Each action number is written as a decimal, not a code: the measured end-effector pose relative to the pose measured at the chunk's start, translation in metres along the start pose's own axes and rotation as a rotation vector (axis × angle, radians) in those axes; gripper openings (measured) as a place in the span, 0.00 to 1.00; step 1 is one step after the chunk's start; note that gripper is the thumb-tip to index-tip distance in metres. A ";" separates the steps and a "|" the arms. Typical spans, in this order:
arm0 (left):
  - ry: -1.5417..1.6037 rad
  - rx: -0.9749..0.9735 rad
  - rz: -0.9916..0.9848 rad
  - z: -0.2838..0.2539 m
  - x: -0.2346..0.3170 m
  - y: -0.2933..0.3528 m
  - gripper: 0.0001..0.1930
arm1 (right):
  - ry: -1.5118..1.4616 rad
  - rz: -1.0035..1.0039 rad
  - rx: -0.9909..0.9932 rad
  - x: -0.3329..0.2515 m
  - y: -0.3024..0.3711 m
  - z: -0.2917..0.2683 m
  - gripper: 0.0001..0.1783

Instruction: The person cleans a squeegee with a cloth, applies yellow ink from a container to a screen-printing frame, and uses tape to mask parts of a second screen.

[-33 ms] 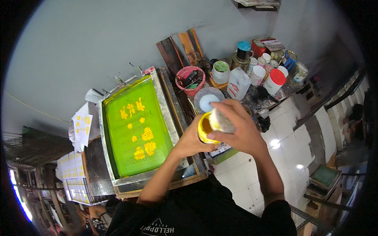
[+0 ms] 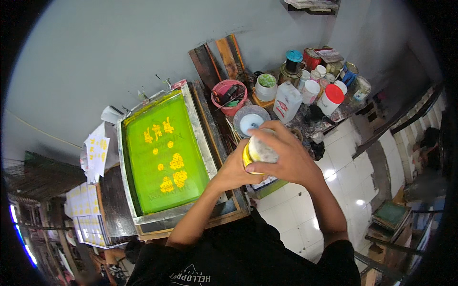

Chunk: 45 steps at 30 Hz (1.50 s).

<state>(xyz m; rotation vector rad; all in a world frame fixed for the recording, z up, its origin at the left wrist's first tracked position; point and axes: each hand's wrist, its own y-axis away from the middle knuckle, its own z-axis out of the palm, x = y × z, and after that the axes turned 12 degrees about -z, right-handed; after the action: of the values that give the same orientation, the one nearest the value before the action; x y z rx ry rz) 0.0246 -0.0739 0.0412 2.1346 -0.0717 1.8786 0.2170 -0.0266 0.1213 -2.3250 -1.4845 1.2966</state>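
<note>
I hold a small yellow jar [image 2: 247,158] in front of me, at the right edge of the printing table. My left hand [image 2: 233,172] wraps the jar's side from below. My right hand [image 2: 291,159] lies over its greyish lid [image 2: 264,151], fingers closed around it. To the left lies a green printing screen [image 2: 160,157] in a metal frame [image 2: 206,143], with yellow ink marks [image 2: 175,169] on the mesh.
Behind the jar are a round tin with a white centre [image 2: 250,120], a pink bucket of tools [image 2: 229,97], a white jug [image 2: 287,102], a red-lidded tub [image 2: 330,99] and several pots. Printed sheets [image 2: 95,153] hang at left. White floor tiles [image 2: 343,157] lie to the right.
</note>
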 end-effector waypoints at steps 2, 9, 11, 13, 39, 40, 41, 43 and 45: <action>-0.007 0.051 -0.035 0.013 -0.016 -0.007 0.49 | 0.146 -0.034 -0.176 0.008 0.003 0.004 0.36; -0.169 0.389 -0.178 0.084 -0.094 -0.062 0.49 | 0.285 0.047 -0.327 0.104 0.059 0.040 0.34; -0.127 0.462 -0.203 0.086 -0.128 -0.078 0.45 | 0.314 -0.004 -0.343 0.129 0.059 0.061 0.34; -0.024 0.544 -0.176 0.087 -0.163 -0.088 0.41 | 0.337 -0.017 -0.332 0.148 0.068 0.090 0.33; -0.116 0.742 -0.437 0.122 -0.163 -0.087 0.44 | 0.227 0.261 -0.768 0.162 0.047 0.061 0.51; -0.118 0.766 -0.414 0.124 -0.166 -0.085 0.46 | 0.235 0.425 -0.720 0.158 0.043 0.068 0.54; -0.130 0.778 -0.436 0.125 -0.172 -0.087 0.47 | 0.308 0.503 -0.681 0.151 0.040 0.077 0.54; -0.136 0.825 -0.483 0.124 -0.184 -0.097 0.48 | 0.416 0.545 -0.656 0.143 0.037 0.092 0.54; -0.120 0.789 -0.473 0.129 -0.173 -0.090 0.47 | 0.446 0.436 -0.695 0.152 0.038 0.081 0.53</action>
<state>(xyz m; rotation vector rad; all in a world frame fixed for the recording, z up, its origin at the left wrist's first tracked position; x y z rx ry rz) 0.1441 -0.0477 -0.1577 2.4026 1.2172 1.6265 0.2126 0.0449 -0.0401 -3.2142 -1.4683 0.2266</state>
